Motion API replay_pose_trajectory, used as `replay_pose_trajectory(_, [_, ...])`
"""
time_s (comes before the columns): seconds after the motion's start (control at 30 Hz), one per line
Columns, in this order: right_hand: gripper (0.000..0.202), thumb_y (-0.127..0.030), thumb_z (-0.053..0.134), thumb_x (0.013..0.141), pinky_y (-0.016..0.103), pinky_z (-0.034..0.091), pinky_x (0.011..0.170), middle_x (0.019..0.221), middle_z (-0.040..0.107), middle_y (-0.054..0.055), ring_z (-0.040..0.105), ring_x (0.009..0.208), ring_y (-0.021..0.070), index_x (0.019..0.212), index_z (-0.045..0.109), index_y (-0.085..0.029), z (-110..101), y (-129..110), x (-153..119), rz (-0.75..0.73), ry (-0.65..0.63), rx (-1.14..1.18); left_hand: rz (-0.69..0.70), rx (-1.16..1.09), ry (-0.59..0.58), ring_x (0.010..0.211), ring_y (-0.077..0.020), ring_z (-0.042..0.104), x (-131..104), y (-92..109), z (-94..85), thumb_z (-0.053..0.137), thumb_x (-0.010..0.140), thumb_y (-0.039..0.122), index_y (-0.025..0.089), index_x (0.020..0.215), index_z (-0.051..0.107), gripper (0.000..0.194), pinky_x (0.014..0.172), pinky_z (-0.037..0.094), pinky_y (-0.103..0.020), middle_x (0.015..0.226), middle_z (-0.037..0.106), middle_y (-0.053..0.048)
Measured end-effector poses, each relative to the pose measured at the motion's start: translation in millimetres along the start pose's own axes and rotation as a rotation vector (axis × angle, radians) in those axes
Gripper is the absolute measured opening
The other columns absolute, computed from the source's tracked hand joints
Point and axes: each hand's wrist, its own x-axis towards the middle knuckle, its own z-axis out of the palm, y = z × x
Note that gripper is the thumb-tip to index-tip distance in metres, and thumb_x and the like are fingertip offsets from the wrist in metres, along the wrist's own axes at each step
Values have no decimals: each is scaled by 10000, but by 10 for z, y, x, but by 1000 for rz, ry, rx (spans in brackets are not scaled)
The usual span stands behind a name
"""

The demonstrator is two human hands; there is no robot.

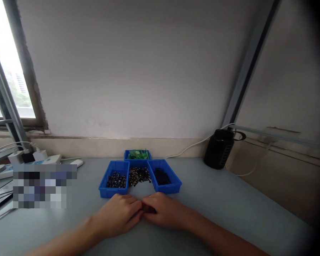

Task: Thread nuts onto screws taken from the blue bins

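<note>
My left hand (122, 215) and my right hand (162, 210) meet at the fingertips, just in front of the blue bins. Both have their fingers curled closed. Whatever lies between them, if anything, is hidden by the fingers. Beyond my left hand stands a blue bin (113, 192) with small shiny metal parts (116, 180) in it. A second blue bin (168, 189), behind my right hand, contains dark parts (162, 176) too small to name. Between these bins lies a loose pile of screw-like metal pieces (138, 175), dark and brassy.
Against the wall, another blue bin (126, 155) holds green plastic packets (137, 154). A black water bottle (218, 149) stands at the back right, near a white cable (192, 145). At the left are a power strip (52, 160) with plugs and a blurred-out patch (42, 186).
</note>
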Motion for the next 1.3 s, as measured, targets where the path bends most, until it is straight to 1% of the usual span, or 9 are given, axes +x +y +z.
replay_pose_trajectory(0.2, [93, -240, 542, 793, 225, 359, 582, 738, 643, 20, 559, 676, 157, 806, 607, -175, -38, 33, -1, 30, 71, -43, -42, 29, -9, 662, -159, 585, 12, -9, -8, 373, 904, 222, 189, 806, 511, 173, 574, 419, -245, 744, 605, -6])
replay_pose_trajectory(0.3, [102, -239, 545, 797, 224, 358, 581, 742, 648, 19, 563, 675, 155, 841, 614, -177, -43, 42, -2, 25, 75, -34, -54, 38, -24, 674, -163, 588, 14, -14, 2, 376, 904, 220, 191, 814, 502, 157, 579, 422, -246, 760, 612, -3])
replay_pose_trajectory(0.43, [95, -238, 547, 799, 220, 353, 579, 736, 646, 16, 561, 669, 148, 827, 610, -174, -35, 34, -4, 2, 79, -47, -60, 25, -31, 686, -164, 588, 9, -18, 16, 388, 896, 215, 193, 827, 513, 145, 594, 425, -242, 766, 614, -5])
replay_pose_trajectory(0.53, [113, -258, 540, 810, 222, 358, 592, 743, 647, 21, 567, 684, 154, 838, 611, -174, -28, 27, -3, -14, 75, -63, -58, 18, -32, 696, -171, 591, 6, -22, 25, 406, 881, 210, 193, 837, 532, 135, 600, 430, -246, 766, 617, -10])
replay_pose_trajectory(0.73, [103, -248, 531, 812, 222, 357, 587, 753, 653, 27, 572, 685, 158, 822, 603, -176, -50, 8, -5, -11, 73, -90, -52, 23, -13, 700, -172, 593, 8, -35, 41, 408, 883, 203, 187, 858, 548, 144, 599, 426, -251, 773, 623, -13])
replay_pose_trajectory(1.0, [101, -226, 508, 803, 216, 358, 581, 768, 660, 31, 588, 696, 160, 801, 593, -172, -60, 6, -17, 16, 41, -99, -61, 72, -54, 682, -168, 590, 13, -36, 19, 395, 906, 232, 190, 810, 528, 170, 576, 414, -247, 758, 619, -1])
replay_pose_trajectory(1.3, [105, -222, 495, 806, 212, 353, 569, 760, 644, 34, 578, 687, 154, 759, 567, -162, -35, 10, -12, 7, 17, -118, -48, 63, -51, 683, -160, 588, 6, -12, -12, 362, 930, 231, 194, 823, 510, 187, 575, 403, -252, 785, 620, 8])
